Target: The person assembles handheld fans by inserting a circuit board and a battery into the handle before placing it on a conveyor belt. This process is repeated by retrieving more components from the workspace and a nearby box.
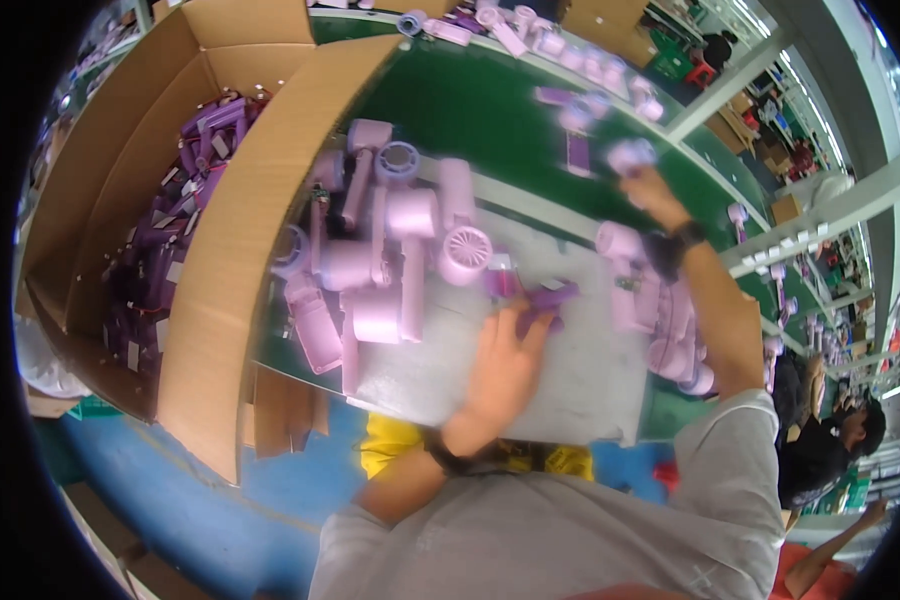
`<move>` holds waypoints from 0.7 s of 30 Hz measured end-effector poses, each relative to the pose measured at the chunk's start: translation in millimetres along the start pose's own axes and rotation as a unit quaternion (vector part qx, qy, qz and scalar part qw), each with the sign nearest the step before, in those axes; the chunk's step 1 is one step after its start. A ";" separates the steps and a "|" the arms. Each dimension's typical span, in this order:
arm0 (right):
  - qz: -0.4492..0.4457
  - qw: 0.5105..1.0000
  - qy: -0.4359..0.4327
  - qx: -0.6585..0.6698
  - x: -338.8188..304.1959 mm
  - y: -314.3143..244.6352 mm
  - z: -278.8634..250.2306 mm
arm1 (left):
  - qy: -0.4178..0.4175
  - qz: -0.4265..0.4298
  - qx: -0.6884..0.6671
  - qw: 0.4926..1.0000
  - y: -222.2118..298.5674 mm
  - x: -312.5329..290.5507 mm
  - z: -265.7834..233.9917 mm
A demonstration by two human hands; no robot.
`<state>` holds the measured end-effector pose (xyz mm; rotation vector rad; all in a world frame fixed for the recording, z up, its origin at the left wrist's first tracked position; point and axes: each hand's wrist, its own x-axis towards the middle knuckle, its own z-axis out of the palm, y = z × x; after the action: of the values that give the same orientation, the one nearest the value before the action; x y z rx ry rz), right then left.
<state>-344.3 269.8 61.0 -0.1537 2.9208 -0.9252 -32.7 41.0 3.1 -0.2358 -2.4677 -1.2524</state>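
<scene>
My left hand [503, 368] is over the grey work mat [580, 390], its fingers closed on a dark purple plastic part [554, 296]. Just beyond these fingers lies another dark purple piece [502, 282]. My right hand [658, 198] reaches out to the far right over the green table, shut on a lilac handheld fan [631, 155] whose round head is blurred by motion. Left of the mat is a heap of lilac fan bodies and handle shells; one fan head [466, 254] shows its slotted grille. More lilac fan housings [638, 300] are grouped under my right forearm.
A big cardboard box [290, 150] at the left holds many dark purple parts [165, 240]. Along the far table edge stands a row of lilac fans [590, 65]. A purple handle [578, 153] lies on the green surface [480, 105]. Another person [830, 440] is at the right.
</scene>
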 end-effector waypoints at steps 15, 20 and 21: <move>-0.122 0.945 -0.251 -0.169 -39.8 -9.6 -5.4 | 0.020 0.029 -0.031 0.999 -4.4 5.6 -7.8; -0.162 0.939 -0.248 -0.174 -71.3 -47.2 -16.1 | 0.016 -0.070 -0.221 0.973 -15.4 2.8 -15.7; -0.160 0.946 -0.240 -0.148 -80.8 -58.0 -21.4 | -0.006 -0.121 -0.276 0.954 -16.7 2.4 -18.3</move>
<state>-262.1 244.3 115.1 -0.7735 2.5818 -0.3846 -35.6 16.4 1.6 -0.0784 -2.1465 -2.0364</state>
